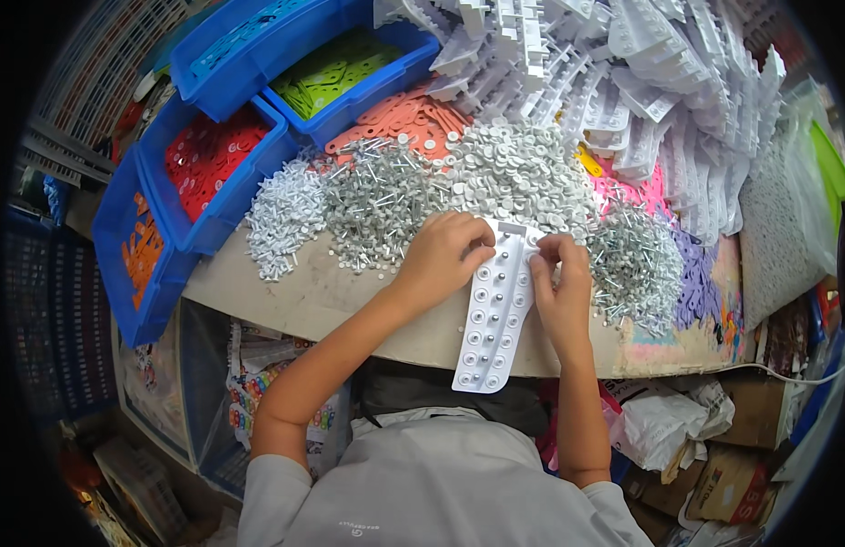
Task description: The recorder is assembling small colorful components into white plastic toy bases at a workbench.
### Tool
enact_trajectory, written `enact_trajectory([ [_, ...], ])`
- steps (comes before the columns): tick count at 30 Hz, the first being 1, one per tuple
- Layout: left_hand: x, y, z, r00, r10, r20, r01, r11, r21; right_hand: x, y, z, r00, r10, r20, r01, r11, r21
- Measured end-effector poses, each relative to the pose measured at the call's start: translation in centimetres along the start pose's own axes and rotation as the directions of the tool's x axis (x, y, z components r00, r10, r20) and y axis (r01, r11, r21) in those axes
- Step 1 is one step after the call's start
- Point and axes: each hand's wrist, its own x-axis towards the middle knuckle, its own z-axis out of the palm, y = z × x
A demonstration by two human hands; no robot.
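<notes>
A long white plastic tray (492, 301) lies lengthwise before me, its near end reaching past the table's front edge. Two rows of round white caps (478, 317) run along its sides, with a middle row of metal pins (499, 297). My left hand (443, 255) has its curled fingertips at the tray's far left side. At the far right side, my right hand (563, 278) bends thumb and fingers together over the edge. Both hands are closed; whatever small thing sits between the fingertips is hidden.
Heaps of metal pins (379, 196), white rivets (281, 214) and white caps (518, 169) lie beyond my hands. Blue bins (224, 235) with coloured plastic pieces stand left. Stacked white trays (659, 91) rise at the back right, beside a bulging clear bag (776, 219). Purple pieces (699, 278) lie right.
</notes>
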Motion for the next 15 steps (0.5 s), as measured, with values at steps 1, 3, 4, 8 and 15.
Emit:
enact_trajectory([
  [1,-0.2,-0.3,0.1,0.989,0.138,-0.052,-0.13,0.981,0.142,-0.1,0.1,0.0,1.0,-0.001,0.006,0.001,1.0,-0.024],
  [3,-0.6,-0.4,0.1,0.957,0.28,-0.081,-0.247,0.926,0.285,-0.3,0.6,0.2,1.0,0.001,0.012,-0.001,0.999,-0.05],
  [4,-0.8,-0.4,0.1,0.951,0.302,-0.068,-0.267,0.912,0.312,-0.4,0.9,0.4,0.996,-0.089,-0.002,0.088,0.992,-0.085],
  [8,-0.7,-1.1,-0.2,0.957,0.277,-0.088,-0.261,0.951,0.164,-0.8,1.3,0.8,0.973,-0.223,-0.049,0.214,0.965,-0.152],
  [15,3.5,-2.3,-1.6,0.926,0.333,-0.176,-0.245,0.887,0.392,-1.5,1.8,1.1,0.977,-0.196,-0.086,0.183,0.973,-0.137],
])
